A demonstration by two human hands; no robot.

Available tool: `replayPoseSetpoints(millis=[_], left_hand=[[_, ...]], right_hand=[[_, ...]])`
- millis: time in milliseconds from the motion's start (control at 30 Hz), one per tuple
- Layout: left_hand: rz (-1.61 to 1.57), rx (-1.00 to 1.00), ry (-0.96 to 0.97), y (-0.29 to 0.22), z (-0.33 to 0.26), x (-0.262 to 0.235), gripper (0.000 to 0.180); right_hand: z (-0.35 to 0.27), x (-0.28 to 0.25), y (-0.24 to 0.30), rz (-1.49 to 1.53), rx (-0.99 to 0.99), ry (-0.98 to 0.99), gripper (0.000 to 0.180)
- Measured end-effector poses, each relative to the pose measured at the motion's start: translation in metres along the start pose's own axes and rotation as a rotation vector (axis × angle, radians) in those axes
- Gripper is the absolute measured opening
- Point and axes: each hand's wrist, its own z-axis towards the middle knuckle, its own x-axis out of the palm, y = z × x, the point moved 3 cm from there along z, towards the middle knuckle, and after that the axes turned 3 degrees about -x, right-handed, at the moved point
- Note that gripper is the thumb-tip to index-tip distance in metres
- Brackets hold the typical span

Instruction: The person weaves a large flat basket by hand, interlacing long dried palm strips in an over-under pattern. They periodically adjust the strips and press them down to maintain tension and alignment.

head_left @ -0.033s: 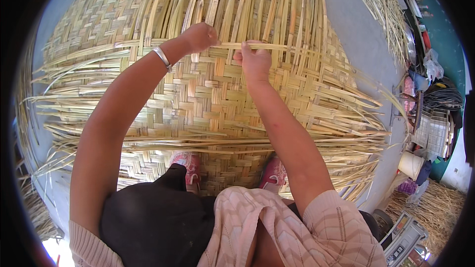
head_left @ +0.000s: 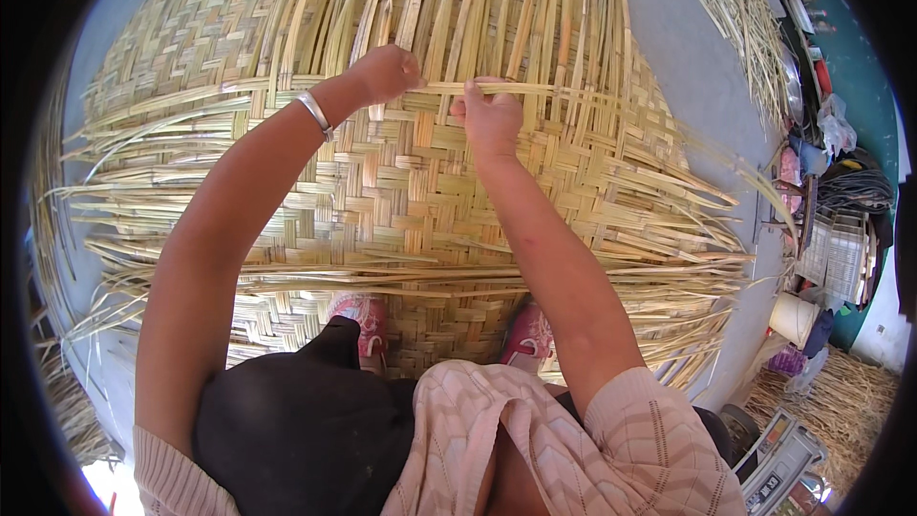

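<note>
A broad woven mat (head_left: 382, 186) of pale straw-coloured split strips spreads out before me, with loose strip ends fringing both sides. Across it, at the line where weaving meets loose lengthwise strips (head_left: 458, 14), runs a flat strip (head_left: 444, 89). My left hand (head_left: 387, 74), a silver bangle at its wrist, is closed with its fingertips at this strip. A short way to the right, my right hand (head_left: 495, 122) pinches the same strip between thumb and fingers. The strip carries on past the right hand toward the mat's right side.
A bundle of loose strips (head_left: 420, 279) lies crosswise on the mat near my pink shoes (head_left: 368, 325). More cut strips (head_left: 735, 19) rest on the grey floor at the upper right. Along the right wall stand a white bucket (head_left: 793, 318), coiled black cable (head_left: 855, 189) and plastic bags (head_left: 837, 126).
</note>
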Motion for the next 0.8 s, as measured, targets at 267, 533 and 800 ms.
replayPoseSetpoints(millis=[267, 533, 800], left_hand=[[0.188, 0.048, -0.085, -0.007, -0.001, 0.006, 0.020], [0.030, 0.123, 0.118, -0.001, -0.001, -0.016, 0.019], [0.137, -0.002, 0.069, -0.017, -0.008, -0.013, 0.020]], right_hand=[[0.009, 0.007, -0.004, -0.352, -0.220, 0.006, 0.015], [0.006, -0.001, -0.008, 0.319, 0.241, 0.033, 0.017], [0.002, -0.001, -0.005, 0.145, 0.130, 0.026, 0.018]])
